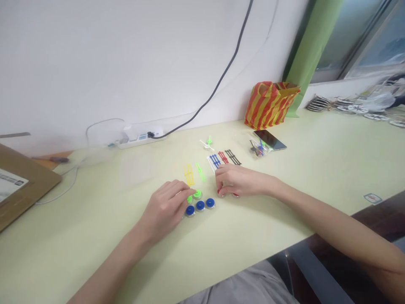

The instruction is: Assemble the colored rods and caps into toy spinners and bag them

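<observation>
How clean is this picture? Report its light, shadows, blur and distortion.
Head view: soft, hazy light on the white wall, faint shadows on the table; head view: blue discs clear in colour but soft-edged; head view: print on the label too blurred to read, and the cardboard box beneath it looks stretched, probably by a wide lens.

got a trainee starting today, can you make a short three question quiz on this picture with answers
1. True or false: the left hand is at the green discs.
2. How many blue discs show?
3. Fill the gap: the right hand is at the ____ discs.

Key: 1. True. 2. Three. 3. Red, as in the red discs partly hidden by that hand.
</observation>
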### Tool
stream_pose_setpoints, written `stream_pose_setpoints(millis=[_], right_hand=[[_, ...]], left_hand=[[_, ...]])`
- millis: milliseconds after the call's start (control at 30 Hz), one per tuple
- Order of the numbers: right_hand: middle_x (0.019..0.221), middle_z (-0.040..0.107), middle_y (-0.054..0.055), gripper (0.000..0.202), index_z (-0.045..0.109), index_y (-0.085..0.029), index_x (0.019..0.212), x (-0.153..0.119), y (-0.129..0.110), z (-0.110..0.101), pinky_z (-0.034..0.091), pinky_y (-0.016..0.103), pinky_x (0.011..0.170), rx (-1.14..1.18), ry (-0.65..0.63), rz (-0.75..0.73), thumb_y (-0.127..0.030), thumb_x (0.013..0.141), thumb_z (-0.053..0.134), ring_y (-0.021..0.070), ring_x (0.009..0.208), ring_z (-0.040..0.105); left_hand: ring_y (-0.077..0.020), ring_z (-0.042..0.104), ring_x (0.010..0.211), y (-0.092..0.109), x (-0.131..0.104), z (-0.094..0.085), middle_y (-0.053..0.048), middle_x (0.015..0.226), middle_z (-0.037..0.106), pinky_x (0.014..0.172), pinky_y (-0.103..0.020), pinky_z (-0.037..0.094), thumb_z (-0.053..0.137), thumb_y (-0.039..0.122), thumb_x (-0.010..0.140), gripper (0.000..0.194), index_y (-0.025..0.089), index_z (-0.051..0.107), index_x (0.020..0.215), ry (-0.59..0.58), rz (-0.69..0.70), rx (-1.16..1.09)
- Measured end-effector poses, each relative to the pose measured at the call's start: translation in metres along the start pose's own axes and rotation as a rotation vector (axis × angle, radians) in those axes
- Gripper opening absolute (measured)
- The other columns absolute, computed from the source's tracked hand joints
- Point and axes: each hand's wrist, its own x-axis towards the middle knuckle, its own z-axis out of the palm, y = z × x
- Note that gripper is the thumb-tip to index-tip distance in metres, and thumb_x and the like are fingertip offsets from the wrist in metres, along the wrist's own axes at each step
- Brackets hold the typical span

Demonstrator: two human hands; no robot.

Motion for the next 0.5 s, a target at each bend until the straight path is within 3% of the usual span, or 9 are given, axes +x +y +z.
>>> stream_pose_setpoints(millis=[200, 367, 500], right_hand=[[0.089, 0.068, 0.003, 0.015, 0.067, -0.019, 0.084, 0.016, -0.029, -0.007, 0.048, 0.032, 0.084, 0.391, 0.286, -0.084, -0.03, 0.092, 0.072, 0.0171, 0.086, 0.061], [0.089, 0.066, 0.003, 0.016, 0.066, -0.02, 0.084, 0.055, -0.055, -0.015, 0.047, 0.031, 0.082, 0.299, 0.341, -0.194, -0.032, 0.094, 0.069, 0.0168, 0.086, 0.06], [0.09, 0.064, 0.003, 0.017, 0.066, -0.019, 0.084, 0.09, -0.06, -0.023, 0.045, 0.029, 0.077, 0.175, 0.32, -0.219, -0.032, 0.095, 0.067, 0.0161, 0.084, 0.058]], left_hand=[[-0.0161, 0.062, 0.077, 0.005, -0.001, 0.003, -0.004, 0.088, 0.069, 0.071, -0.03, 0.049, 0.055, 0.016, 0.099, 0.031, 0.018, 0.058, 0.13, 0.106, -0.065, -0.019], [-0.0125, 0.06, 0.069, 0.0, -0.005, 0.001, 0.0, 0.076, 0.064, 0.064, -0.025, 0.047, 0.058, 0.018, 0.097, 0.006, 0.019, 0.062, 0.094, 0.23, -0.152, -0.066], [-0.0119, 0.061, 0.069, -0.008, -0.006, -0.008, 0.002, 0.077, 0.065, 0.067, -0.025, 0.051, 0.065, 0.024, 0.093, 0.004, 0.02, 0.063, 0.091, 0.32, -0.326, -0.147]])
